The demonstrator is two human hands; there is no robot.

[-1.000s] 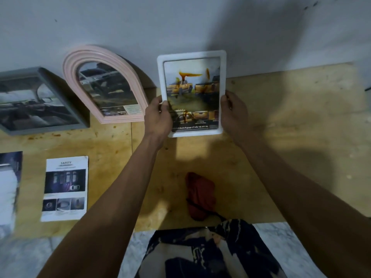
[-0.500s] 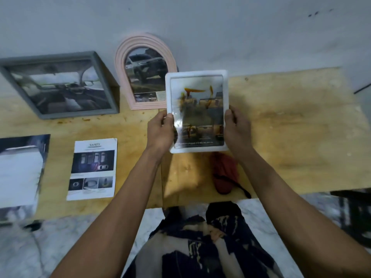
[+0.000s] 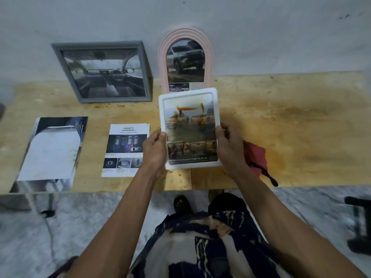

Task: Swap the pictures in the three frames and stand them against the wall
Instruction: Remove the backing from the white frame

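The fingers of the left hand (image 3: 155, 150) curl round the left edge of the white rounded-rectangle plastic frame (image 3: 189, 128), thumb on its front; the fingers of the right hand (image 3: 230, 149) grip its right edge likewise. The frame, showing a picture of yellow trucks, is held above the plywood worktop (image 3: 291, 121), clear of the wall (image 3: 261, 27). At twelve o'clock from it the pink arched frame (image 3: 185, 59) leans on the wall, and at ten o'clock the grey square frame (image 3: 104, 72) leans too. At nine o'clock a loose safety leaflet (image 3: 126, 150) lies flat, with a larger dark print (image 3: 52, 152) beyond. At three o'clock, a red cloth (image 3: 256, 157) lies behind the right hand.
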